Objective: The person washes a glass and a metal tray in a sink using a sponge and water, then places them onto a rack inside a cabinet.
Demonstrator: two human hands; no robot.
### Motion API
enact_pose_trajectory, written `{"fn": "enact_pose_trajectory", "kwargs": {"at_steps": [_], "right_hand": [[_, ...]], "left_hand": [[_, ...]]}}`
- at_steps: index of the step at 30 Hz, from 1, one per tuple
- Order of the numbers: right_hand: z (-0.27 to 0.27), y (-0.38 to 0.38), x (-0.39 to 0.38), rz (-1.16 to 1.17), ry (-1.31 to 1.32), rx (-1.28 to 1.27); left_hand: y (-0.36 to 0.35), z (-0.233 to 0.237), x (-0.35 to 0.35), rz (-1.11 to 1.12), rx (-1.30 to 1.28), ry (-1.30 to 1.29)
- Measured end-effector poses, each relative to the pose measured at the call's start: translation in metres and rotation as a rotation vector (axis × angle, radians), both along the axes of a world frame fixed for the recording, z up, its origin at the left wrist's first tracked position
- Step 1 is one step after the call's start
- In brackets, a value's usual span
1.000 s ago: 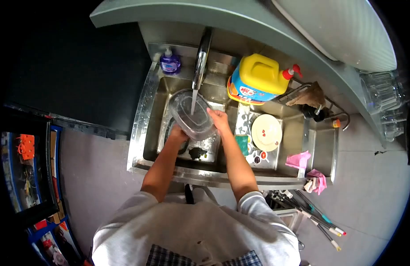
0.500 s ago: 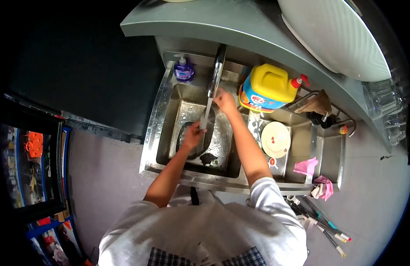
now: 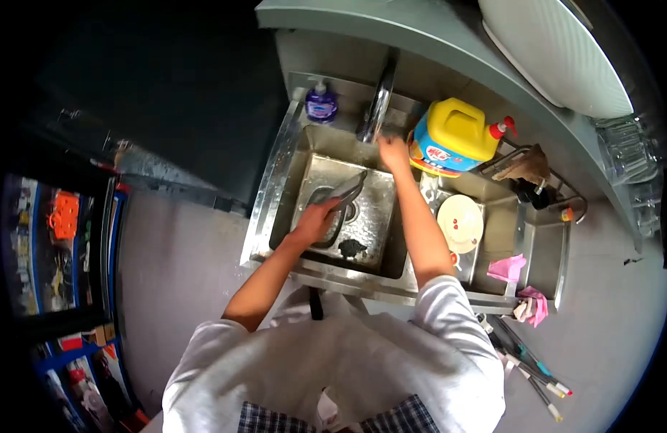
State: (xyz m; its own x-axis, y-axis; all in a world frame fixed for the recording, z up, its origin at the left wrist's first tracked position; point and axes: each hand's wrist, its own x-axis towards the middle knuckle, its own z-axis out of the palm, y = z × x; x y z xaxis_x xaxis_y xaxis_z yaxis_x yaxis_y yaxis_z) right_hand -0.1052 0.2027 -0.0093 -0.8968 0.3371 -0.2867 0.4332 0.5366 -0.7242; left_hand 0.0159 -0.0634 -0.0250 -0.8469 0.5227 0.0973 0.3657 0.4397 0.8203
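Note:
My left hand (image 3: 315, 222) grips a dark, thin, curved piece (image 3: 353, 190) that looks like a lid or shallow dish, tilted above the left sink basin (image 3: 380, 216). Beneath that hand, a dark-rimmed oval item (image 3: 321, 195) lies on the basin floor, partly covered by it. My right hand (image 3: 395, 153) is closed at the end of the chrome faucet (image 3: 379, 108); its fingertips are small and partly hidden there. No stream shows under the spout. A black scrap or scrubber (image 3: 352, 248) rests near the basin's front.
A purple soap bottle (image 3: 321, 105) stands behind the basin. Right of the faucet is a yellow detergent jug (image 3: 459, 137). The second basin holds a cream plate (image 3: 461, 224). Pink cloths (image 3: 506, 268) hang over the divider and front edge. A grey shelf (image 3: 391, 27) overhangs the back.
Water that ran from the faucet has stopped. My left hand has moved away from under the spout, lower and toward me, with the dark piece. My right hand stays by the faucet.

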Motion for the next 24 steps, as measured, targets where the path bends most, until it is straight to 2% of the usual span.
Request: {"fn": "enact_pose_trajectory", "kwargs": {"at_steps": [1, 3, 5, 6, 7, 8, 9, 10, 12, 13, 15, 16, 17, 18, 19, 20, 22, 24], "right_hand": [[0.004, -0.007, 0.023, -0.010, -0.128, -0.161], [0.007, -0.017, 0.072, -0.024, -0.402, -0.727], [0.006, -0.011, 0.103, 0.051, -0.618, -1.278], [0.007, -0.015, 0.109, 0.136, -0.549, -1.398], [0.008, -0.017, 0.115, 0.090, -0.493, -1.395], [0.013, -0.028, 0.119, 0.107, -0.464, -1.228], [0.017, -0.037, 0.126, 0.117, -0.424, -1.068], [0.022, -0.046, 0.133, 0.030, -0.285, -0.767], [0.018, -0.050, 0.140, 0.310, 0.045, -0.066], [0.012, -0.048, 0.145, 0.438, 0.203, 0.293], [0.045, -0.045, 0.163, 0.415, 0.265, 0.313], [0.059, -0.047, 0.167, 0.408, 0.304, 0.323], [0.056, -0.036, 0.169, 0.344, 0.460, 0.278], [0.050, -0.018, 0.166, 0.346, 0.469, 0.195], [0.048, -0.009, 0.162, 0.351, 0.477, 0.111], [0.053, -0.016, 0.165, 0.359, 0.410, 0.271], [0.060, -0.037, 0.171, 0.439, 0.202, 0.632], [0.048, -0.030, 0.177, 0.421, 0.255, 0.583]], "left_hand": [[-0.002, 0.009, 0.005, 0.010, -0.027, -0.016], [-0.001, 0.033, 0.016, 0.042, -0.077, -0.049], [0.001, 0.032, 0.032, -0.030, -0.123, -0.010], [0.005, 0.024, 0.041, -0.052, -0.116, 0.059], [0.008, 0.015, 0.051, -0.076, -0.113, 0.125], [0.014, 0.016, 0.061, -0.083, -0.073, 0.206], [0.019, 0.018, 0.073, -0.042, -0.062, 0.152], [0.024, 0.020, 0.085, -0.011, -0.051, 0.100], [0.038, 0.030, 0.120, 0.065, 0.012, -0.045], [0.039, 0.028, 0.129, 0.096, 0.085, 0.112], [0.028, 0.038, 0.145, 0.169, 0.046, 0.036], [0.013, 0.040, 0.152, 0.226, 0.061, 0.109], [-0.007, 0.034, 0.154, 0.355, 0.026, 0.027], [-0.027, 0.027, 0.155, 0.481, -0.004, -0.060], [-0.052, 0.037, 0.157, 0.554, -0.081, 0.091], [-0.078, 0.025, 0.153, 0.659, -0.009, 0.097], [-0.123, 0.014, 0.137, 0.877, -0.185, -0.098], [-0.150, 0.029, 0.134, 0.897, -0.217, -0.006]]}}
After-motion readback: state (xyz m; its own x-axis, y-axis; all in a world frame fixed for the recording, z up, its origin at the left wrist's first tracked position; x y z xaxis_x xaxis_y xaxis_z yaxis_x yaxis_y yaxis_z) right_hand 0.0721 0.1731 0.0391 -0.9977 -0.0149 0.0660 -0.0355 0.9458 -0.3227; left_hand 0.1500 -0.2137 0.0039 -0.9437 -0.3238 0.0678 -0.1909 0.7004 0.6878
